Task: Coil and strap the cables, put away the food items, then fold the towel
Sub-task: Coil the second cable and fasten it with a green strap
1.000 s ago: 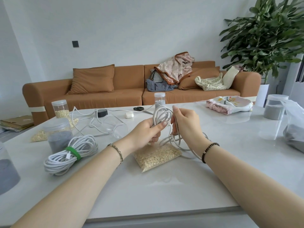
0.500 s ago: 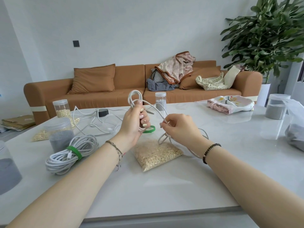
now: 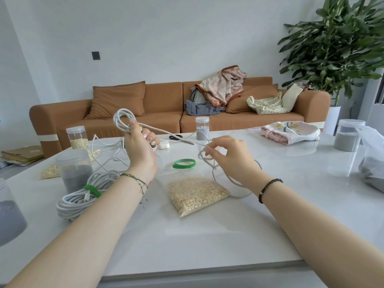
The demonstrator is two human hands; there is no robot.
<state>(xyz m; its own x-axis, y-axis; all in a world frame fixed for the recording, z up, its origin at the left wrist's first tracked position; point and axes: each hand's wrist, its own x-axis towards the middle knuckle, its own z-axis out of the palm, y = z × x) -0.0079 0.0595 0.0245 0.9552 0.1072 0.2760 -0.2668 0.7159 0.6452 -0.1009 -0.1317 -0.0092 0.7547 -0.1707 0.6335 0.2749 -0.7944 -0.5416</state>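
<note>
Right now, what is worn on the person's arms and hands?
No sleeves show on either arm. The left hand has decorated nails and a thin beaded chain bracelet with a small dangling charm at its wrist. The right hand has a dark beaded bracelet at its wrist.

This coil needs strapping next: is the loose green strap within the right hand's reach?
Likely yes: the green strap lies on the table close beside the right hand, nothing between them; that hand pinches the cable, though.

Brown sofa (image 3: 162, 100) behind white table (image 3: 207, 235), clothes (image 3: 224, 86) heaped on seat; potted plant (image 3: 336, 48) right; scissors (image 3: 176, 137), probably, mid-table.
</note>
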